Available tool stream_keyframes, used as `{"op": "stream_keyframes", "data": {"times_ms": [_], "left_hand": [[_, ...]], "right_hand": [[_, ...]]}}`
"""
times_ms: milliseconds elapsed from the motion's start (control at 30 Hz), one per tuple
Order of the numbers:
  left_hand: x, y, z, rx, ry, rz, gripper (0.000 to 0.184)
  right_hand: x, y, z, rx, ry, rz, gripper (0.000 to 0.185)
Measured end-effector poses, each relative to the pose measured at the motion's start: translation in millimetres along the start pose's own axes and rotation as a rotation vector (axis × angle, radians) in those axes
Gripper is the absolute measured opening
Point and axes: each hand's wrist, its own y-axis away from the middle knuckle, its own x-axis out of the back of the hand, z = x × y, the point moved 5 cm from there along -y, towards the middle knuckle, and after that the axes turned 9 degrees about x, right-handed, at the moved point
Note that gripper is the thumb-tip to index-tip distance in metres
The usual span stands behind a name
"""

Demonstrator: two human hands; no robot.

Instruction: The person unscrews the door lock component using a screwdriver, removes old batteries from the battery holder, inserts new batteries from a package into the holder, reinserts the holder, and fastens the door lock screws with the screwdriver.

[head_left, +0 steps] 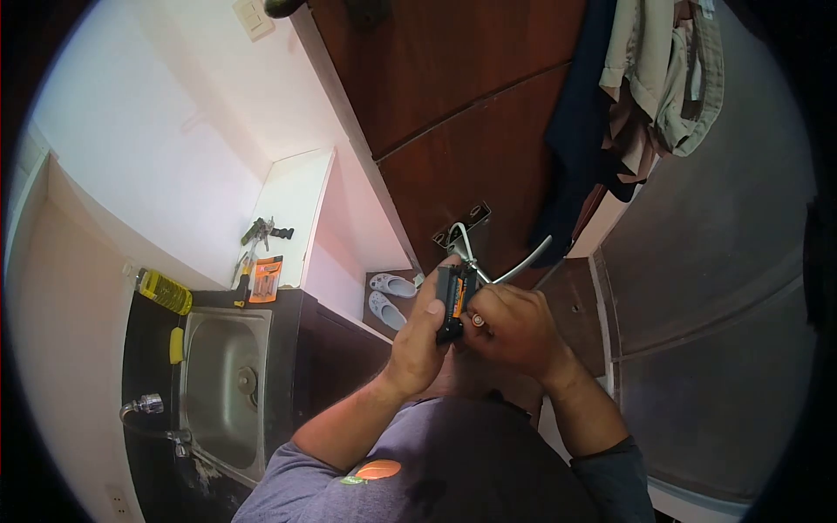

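Left hand [417, 338]: clamped on a black case [445, 301], thumb along its near face, fingers behind.
Black case: straight above the wearer's body, at the 6 o'clock side of the door; looks rigid and fairly light, its hard shell probably a little slick. Best held by the long outer edges, off the orange strip [459, 298] in its middle, which I judge the more delicate part.
Right hand [521, 324]: at the case's 3 o'clock side, fingers curled shut on a small cylinder [478, 321] whose round end faces the camera.
Small cylinder: perhaps a battery; likely stiff, smooth and prone to roll, so a pinch around its sides should suit it. Much of it is hidden.
Pale bar [527, 260]: curves out at 1 o'clock from the case; whether they touch I cannot tell.
Slippers [392, 285]: on the floor at 9 o'clock.
White ledge [309, 179]: at 10 o'clock, carrying an orange pack [266, 277] and keys [258, 230].
Sink [218, 349]: at 8 o'clock, set in the dark counter [144, 370].
Door [488, 131]: at 12 o'clock, clothes [658, 52] hanging at 1 o'clock.
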Motion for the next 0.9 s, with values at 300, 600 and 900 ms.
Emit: {"op": "stream_keyframes", "data": {"times_ms": [300, 600, 900], "left_hand": [[-10.9, 10.4, -11.5, 0.025, 0.113, -0.069, 0.075], [-19.6, 6.6, 6.8, -0.064, 0.167, -0.08, 0.062], [-18.2, 6.8, -1.2, -0.178, -0.161, 0.048, 0.065]], "right_hand": [[6.5, 7.3, 17.6, -0.006, -0.16, 0.217, 0.018], [16.4, 2.2, 7.7, 0.055, -0.214, 0.048, 0.015], [7.4, 6.4, 6.1, 0.025, -0.228, -0.095, 0.018]]}}
